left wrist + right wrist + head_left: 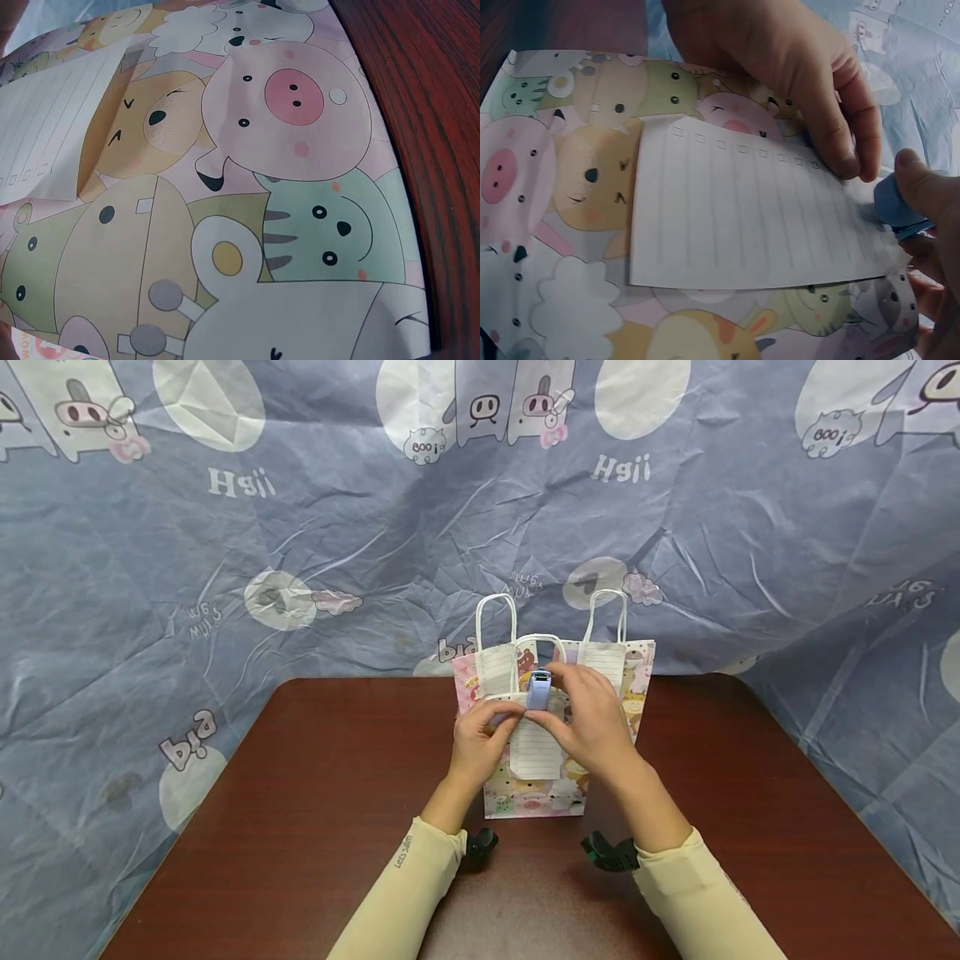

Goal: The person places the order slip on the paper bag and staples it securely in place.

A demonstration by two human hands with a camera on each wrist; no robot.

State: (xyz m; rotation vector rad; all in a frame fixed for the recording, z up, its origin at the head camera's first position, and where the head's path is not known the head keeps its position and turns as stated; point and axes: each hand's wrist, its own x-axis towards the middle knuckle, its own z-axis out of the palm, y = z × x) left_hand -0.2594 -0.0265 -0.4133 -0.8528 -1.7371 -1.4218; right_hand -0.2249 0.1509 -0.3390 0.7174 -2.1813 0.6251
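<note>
A small light-blue stapler [538, 689] is held in my right hand [594, 718], its jaws at the top edge of a paper gift bag [532, 802] printed with cartoon animals. A lined white sheet [536, 756] with a row of little boxes lies against the bag's front. With thumb and finger, my left hand [478, 743] pinches the sheet and bag at the upper rim, just left of the stapler. In the right wrist view, the stapler [895, 204] overlaps the sheet's top end. Pig and bear faces fill the left wrist view, beside the sheet's lower corner [45, 135].
Behind the front bag stand two similar bags, a pink one [465, 679] at left and another [639, 681] at right, each with white handles and a lined sheet. All are on a dark red-brown table [337, 827]. A blue printed cloth [375, 543] hangs behind.
</note>
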